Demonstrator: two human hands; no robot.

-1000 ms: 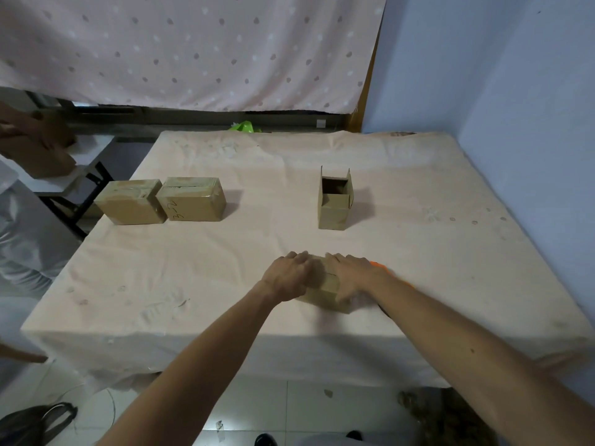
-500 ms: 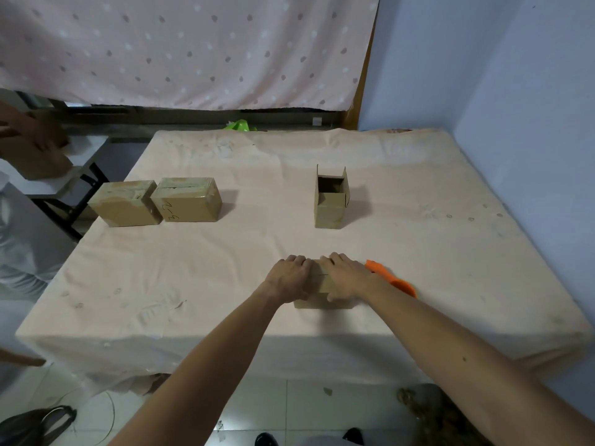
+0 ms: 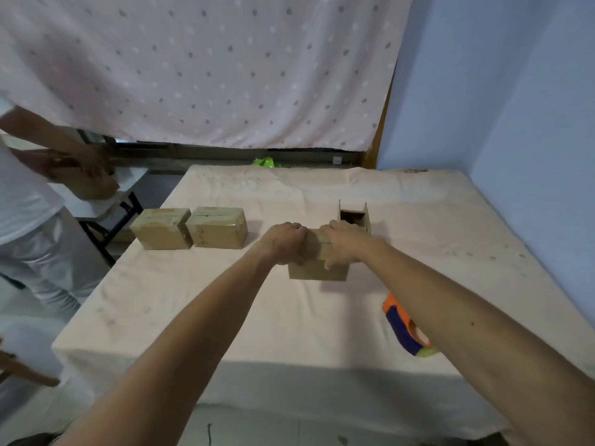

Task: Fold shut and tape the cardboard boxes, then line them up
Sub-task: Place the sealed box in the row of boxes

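Box, flaps folded down, is gripped from both ends at mid-table. The left hand is curled over its left end and the right hand over its right end, with fingers wrapped across the top. This grip is judged to keep the flaps pressed flat and the box square while it is shifted. Whether the seam is taped cannot be told, nor whether the box rests on the table or is just lifted. Just behind the box, at its right, an open box is stood upright with flaps up, presumably left for later. Well left of the box, two taped boxes are set touching side by side, seemingly as the start of the row. Near the box, to its front right, a tape gun is laid within reach. Far left of the box a person is seen, busy with separate work.
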